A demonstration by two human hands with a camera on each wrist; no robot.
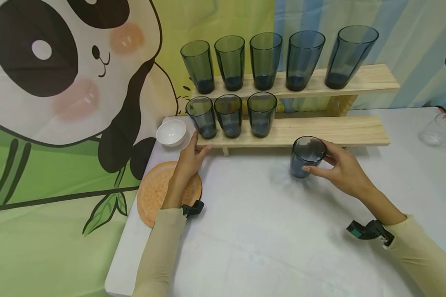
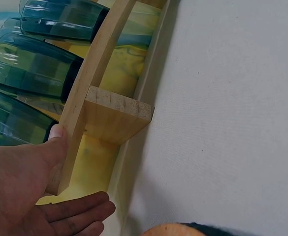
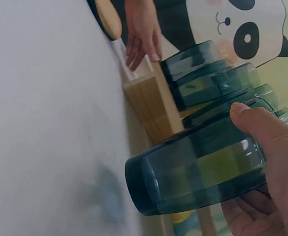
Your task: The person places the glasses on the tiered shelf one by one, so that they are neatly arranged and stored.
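Observation:
My right hand [image 1: 345, 172] grips a blue-grey drinking glass [image 1: 301, 165] near its rim, thumb on one side and fingers on the other. The glass is upright, in front of the lower wooden shelf [image 1: 327, 130] and above the white table. In the right wrist view the held glass [image 3: 203, 169] appears sideways, its dark base away from the palm. My left hand [image 1: 188, 161] is at the left end of the lower shelf, beside the leftmost glass [image 1: 205, 119]. Its thumb [image 2: 56, 132] lies against the shelf edge; the other fingers extend loosely below.
Several matching glasses [image 1: 264, 66] line the upper shelf [image 1: 375, 80]; 3 stand on the left of the lower one. A white bowl [image 1: 171, 133] and a round orange board [image 1: 152, 194] lie at left. A clear glass vessel [image 1: 432, 132] is far right.

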